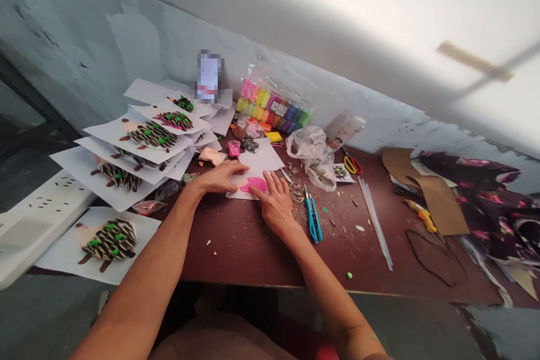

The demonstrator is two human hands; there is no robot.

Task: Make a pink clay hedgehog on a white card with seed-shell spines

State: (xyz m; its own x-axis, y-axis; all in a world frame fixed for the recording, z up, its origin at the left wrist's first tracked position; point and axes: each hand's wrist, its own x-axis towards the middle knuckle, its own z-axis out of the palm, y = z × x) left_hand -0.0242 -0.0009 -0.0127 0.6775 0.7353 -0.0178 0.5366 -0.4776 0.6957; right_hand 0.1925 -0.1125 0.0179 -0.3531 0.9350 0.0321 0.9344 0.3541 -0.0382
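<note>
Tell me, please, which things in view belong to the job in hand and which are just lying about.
Likely part of the job:
- pink clay
- white sheet under it
- striped seeds
- bagged coloured clay

Apparently just lying about:
- bottle
- patterned cloth
- white power strip

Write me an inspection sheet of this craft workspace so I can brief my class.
Surface: dark red tabletop, littered with small scraps and striped seeds.
Job's things: flat bright pink clay patch on white paper; stacked white sheets with seed-covered animal figures at left.
Clutter: teal-handled tools, red-and-yellow-handled scissors, long translucent sticks and a clear pack of multicoloured clay.
Hands: left hand and right hand at the pink patch, fingers apart.
Cables: thin dark cord looped near the yellow glue gun; its far end is unclear.
Surroundings: worn pale blue wall behind; white power strip at left.
</note>
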